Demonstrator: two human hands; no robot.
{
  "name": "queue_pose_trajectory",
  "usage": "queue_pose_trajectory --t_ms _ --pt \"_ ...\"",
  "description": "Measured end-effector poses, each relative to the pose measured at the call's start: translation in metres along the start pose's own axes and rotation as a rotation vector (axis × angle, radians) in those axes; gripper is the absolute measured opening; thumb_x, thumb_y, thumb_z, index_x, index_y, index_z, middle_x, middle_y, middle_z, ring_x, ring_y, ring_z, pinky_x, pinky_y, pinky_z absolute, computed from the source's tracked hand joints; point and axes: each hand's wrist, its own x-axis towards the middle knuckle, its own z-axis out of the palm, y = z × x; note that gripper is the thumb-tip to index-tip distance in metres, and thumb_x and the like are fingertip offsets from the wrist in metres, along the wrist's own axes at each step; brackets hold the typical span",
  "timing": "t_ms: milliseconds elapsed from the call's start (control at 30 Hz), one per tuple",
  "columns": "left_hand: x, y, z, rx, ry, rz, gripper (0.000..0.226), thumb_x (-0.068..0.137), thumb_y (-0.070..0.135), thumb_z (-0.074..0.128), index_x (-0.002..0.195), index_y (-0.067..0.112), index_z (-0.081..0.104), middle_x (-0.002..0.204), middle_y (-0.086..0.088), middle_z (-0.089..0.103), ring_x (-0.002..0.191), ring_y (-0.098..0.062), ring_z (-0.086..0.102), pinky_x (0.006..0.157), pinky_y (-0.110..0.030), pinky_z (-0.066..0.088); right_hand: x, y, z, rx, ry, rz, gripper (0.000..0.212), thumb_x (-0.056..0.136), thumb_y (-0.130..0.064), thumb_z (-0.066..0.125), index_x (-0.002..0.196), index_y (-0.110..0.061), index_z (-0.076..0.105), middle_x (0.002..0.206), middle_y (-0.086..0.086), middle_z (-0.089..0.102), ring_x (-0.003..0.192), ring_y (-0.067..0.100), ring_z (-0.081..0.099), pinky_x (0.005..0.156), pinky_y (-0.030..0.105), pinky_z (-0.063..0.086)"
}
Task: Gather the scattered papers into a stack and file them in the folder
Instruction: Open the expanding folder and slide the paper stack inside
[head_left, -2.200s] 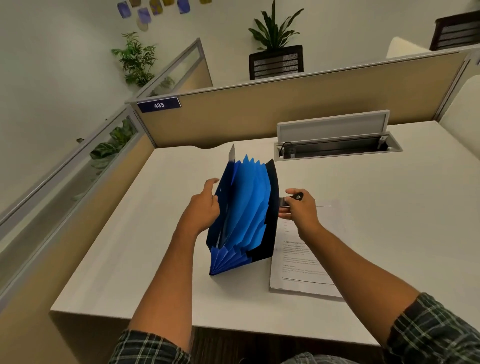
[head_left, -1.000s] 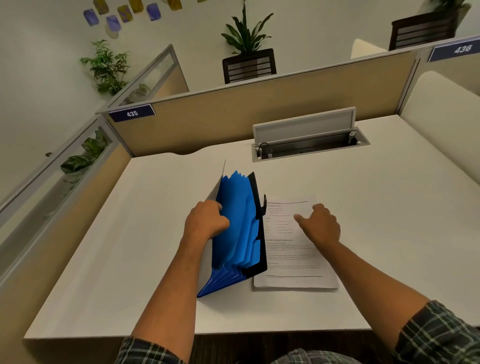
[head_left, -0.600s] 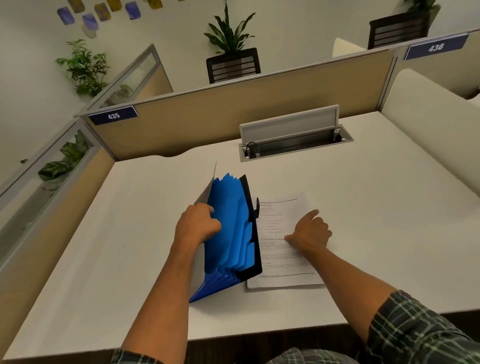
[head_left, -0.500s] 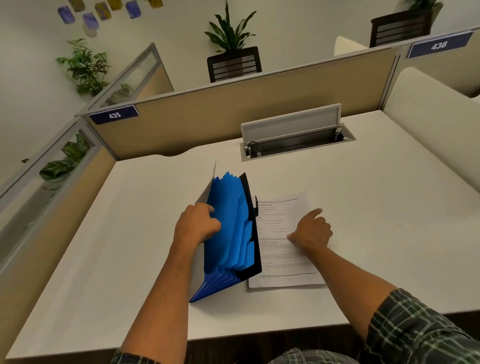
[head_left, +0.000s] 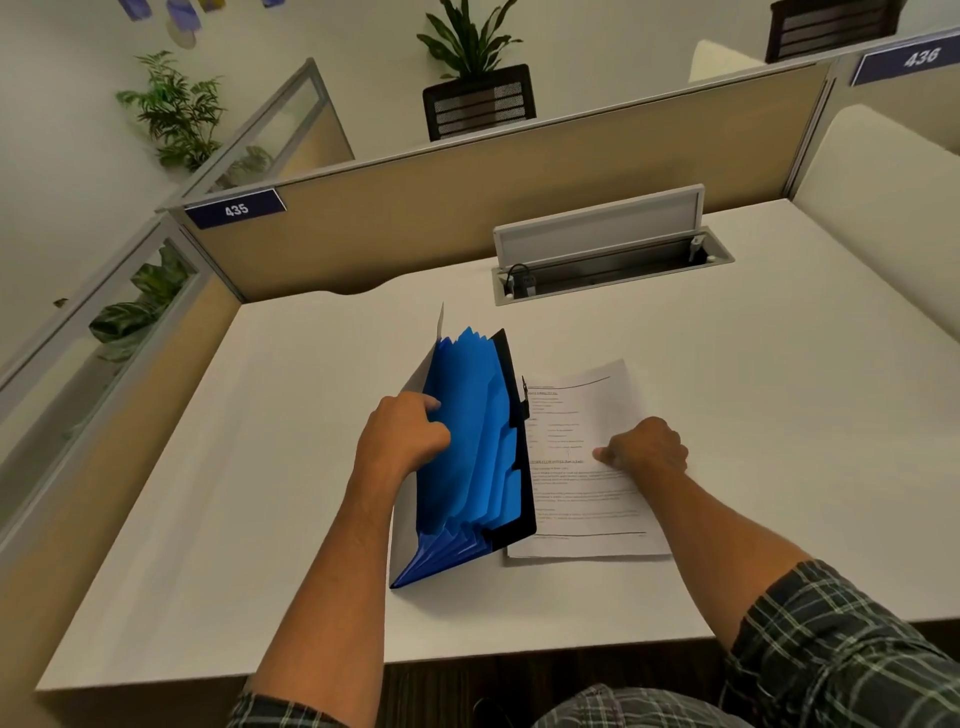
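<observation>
The papers (head_left: 582, 467) lie flat in a stack on the bench (head_left: 779, 415), directly under your right hand (head_left: 647, 447). Your right fingers (head_left: 605, 456) are curled in and pressed down on the top sheet near its middle, thumb tip pointing toward the folder; whether they have pinched the sheet or only rest on it, you cannot tell from here. The printed text runs out from under those fingers on both the far and near sides, and the stack's left edge slips beneath the folder's dark back cover.

The folder (head_left: 478, 447) stands just left of your right fingers, an accordion type with blue pockets fanned wide and the mouth facing up and toward you. Its black back panel is touching the papers. Your left hand (head_left: 402, 436) grips the folder's left side: the left fingers (head_left: 434, 402) are closed over the front wall of the blue pockets, holding it open, with the knuckles bunched and the thumb hidden. A pale front flap rises behind those fingers at the far end. The folder's pleated bottom rests on the bench nearest you, below your left wrist.

Beyond both sets of fingers, a cable tray (head_left: 608, 270) is sunk into the bench with its lid (head_left: 597, 223) tipped up. Behind that runs the tan partition (head_left: 467, 202) carrying a label reading 435 (head_left: 236, 209).
</observation>
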Motion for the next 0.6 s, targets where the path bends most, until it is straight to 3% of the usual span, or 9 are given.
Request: queue_pose_trajectory --t_ms 400,600 --pt "-0.004 0.001 -0.002 0.002 -0.013 -0.007 0.061 0.083 0.01 0.058 0.143 0.021 0.058 0.145 -0.005 0.059 0.124 -0.03 0.062 0.103 -0.04 0.05 -0.027 -0.004 0.026 -0.144 0.248 -0.156 0.052 0.084 -0.032 0.079 0.125 -0.008 0.057 0.125 0.016 0.058 0.114 0.036 0.059 0.098 0.044 0.05" --pt "-0.008 0.0 -0.005 0.0 -0.021 -0.005 0.063 0.081 0.009 0.058 0.143 0.022 0.058 0.141 -0.007 0.062 0.112 -0.029 0.067 0.101 -0.043 0.055 -0.022 -0.004 0.02 0.018 0.145 -0.123 0.051 0.082 -0.026 0.081 0.125 -0.01 0.057 0.123 0.016 0.066 0.112 0.038 0.065 0.1 0.047 0.051"
